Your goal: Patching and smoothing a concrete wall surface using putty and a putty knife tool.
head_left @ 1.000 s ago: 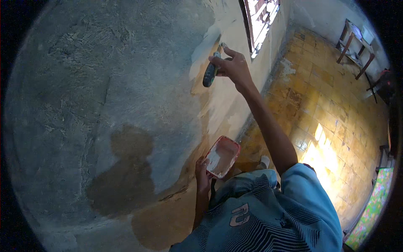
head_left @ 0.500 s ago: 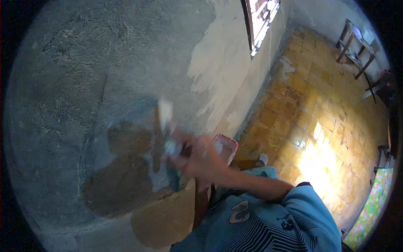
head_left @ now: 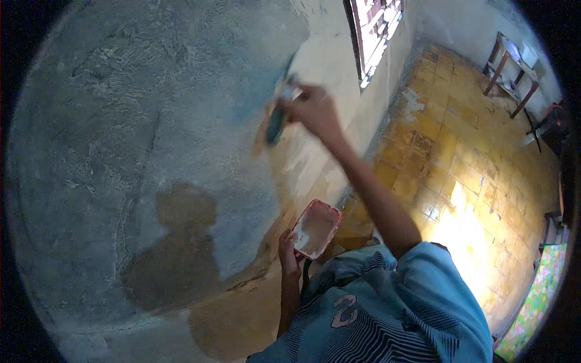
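Note:
My right hand grips a paintbrush with a dark green-black handle, held up at the wall where pale paint borders the rough grey surface. Motion blurs the brush, so I cannot make out whether its tip touches the wall. Lower down, my left hand holds a red-rimmed rectangular tray by its left side, with pale paint smeared inside. The tray is in front of my blue shirt, beside the wall.
A barred window lies along the wall. Yellow tiled floor runs to the far wall, where a small wooden table stands. Dark objects line the right side, and a green floral cloth lies at lower right.
My right hand and brush swung down beside the tray half a second ago and are now raised again, slightly left of their earliest position. My left hand still holds the tray.

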